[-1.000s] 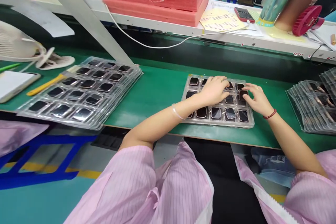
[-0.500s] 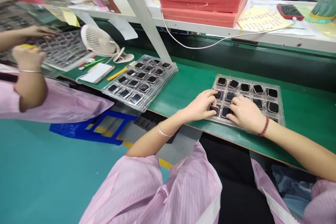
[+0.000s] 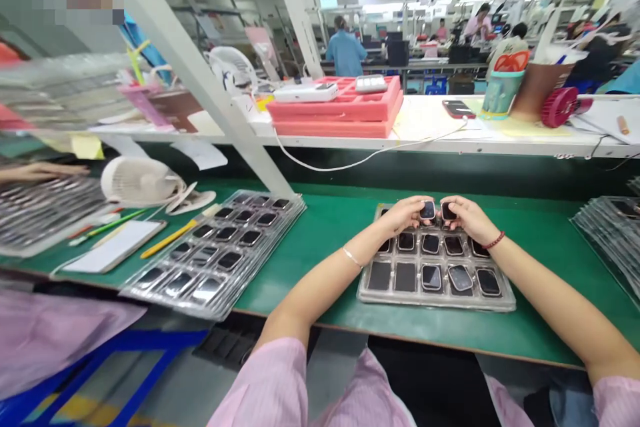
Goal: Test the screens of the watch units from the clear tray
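Note:
My left hand (image 3: 406, 215) pinches a square smartwatch body (image 3: 427, 211), its dark screen facing me. Another watch body (image 3: 448, 212) is gripped between the thumb and fingers of my right hand (image 3: 469, 219). Both are raised close together over the back part of a clear plastic tray (image 3: 385, 295). Rows of similar dark-screened watch bodies sit in the tray's pockets, one of them (image 3: 460, 277) tilted in the front row. Two front-left pockets show only a dark bottom. My hands hide part of the back rows.
Stacked trays of watches (image 3: 215, 307) lie to the left, beside a yellow-handled brush (image 3: 170, 238), a white phone-like slab (image 3: 117, 247) and a small fan (image 3: 140, 181). More stacked trays (image 3: 607, 233) stand at right. A co-worker's hand (image 3: 45, 171) is at far left. Above runs a white shelf (image 3: 345, 142).
Both hands have gone from the tray's front rows to its back, and now hold two watch bodies up. The camera view has tilted upward, showing the room beyond.

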The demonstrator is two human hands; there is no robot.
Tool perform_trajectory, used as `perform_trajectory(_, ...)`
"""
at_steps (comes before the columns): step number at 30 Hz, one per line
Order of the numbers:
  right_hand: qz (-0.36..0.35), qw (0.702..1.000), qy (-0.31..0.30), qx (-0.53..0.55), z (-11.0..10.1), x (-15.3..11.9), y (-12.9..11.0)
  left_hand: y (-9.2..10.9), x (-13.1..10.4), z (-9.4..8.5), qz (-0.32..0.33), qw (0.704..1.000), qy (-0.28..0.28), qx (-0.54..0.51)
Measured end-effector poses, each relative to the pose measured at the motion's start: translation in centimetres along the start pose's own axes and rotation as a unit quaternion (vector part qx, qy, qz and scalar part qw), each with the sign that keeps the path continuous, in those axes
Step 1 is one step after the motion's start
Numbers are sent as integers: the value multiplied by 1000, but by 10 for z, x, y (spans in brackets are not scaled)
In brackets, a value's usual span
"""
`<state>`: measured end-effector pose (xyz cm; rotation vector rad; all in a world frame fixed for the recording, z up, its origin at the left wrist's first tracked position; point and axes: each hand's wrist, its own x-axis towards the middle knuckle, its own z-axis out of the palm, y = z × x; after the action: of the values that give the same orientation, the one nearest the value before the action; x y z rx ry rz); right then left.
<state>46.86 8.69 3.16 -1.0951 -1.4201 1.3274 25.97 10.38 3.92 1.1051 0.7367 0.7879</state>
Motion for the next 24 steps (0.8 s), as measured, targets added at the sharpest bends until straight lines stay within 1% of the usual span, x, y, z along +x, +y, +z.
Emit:
perform_trajectory(2,-8,1000,2,7,2,-1,4,-6,3,-3,4,1000,5,12)
perform_trajectory(4,-12,1000,2,12,5,-3,8,-11,1,-5,17,999,17,38)
perform_trajectory(7,-33,999,-7,2,7,-6,11,-15,-4,-3,42,995,26,81)
perform_trajectory(9,-36,999,-15,-9,5,-6,11,-15,-5,-1,45,995,24,90)
perform_trajectory(11,-22,1000,-17,-10,4,-6,10,-14,-5,-2,32,997,21,68)
perform_trajectory(14,-17,1000,-7,3,2,-7,7,-9,-4,-8,3,1000,10,-18)
perform_trajectory(16,-9,999,3,36,0,-7,5,-5,-3,-12,-19,997,0,-78)
perform_trajectory(18,21,997,5,81,-2,-6,3,-3,-4,-15,-36,993,-7,-110)
perform_trajectory(21,57,990,-3,131,-5,-7,1,-3,-6,-16,-32,993,-3,-111)
perform_trajectory(24,62,984,-26,163,-6,-9,0,-5,-11,-15,-15,996,-6,-83)
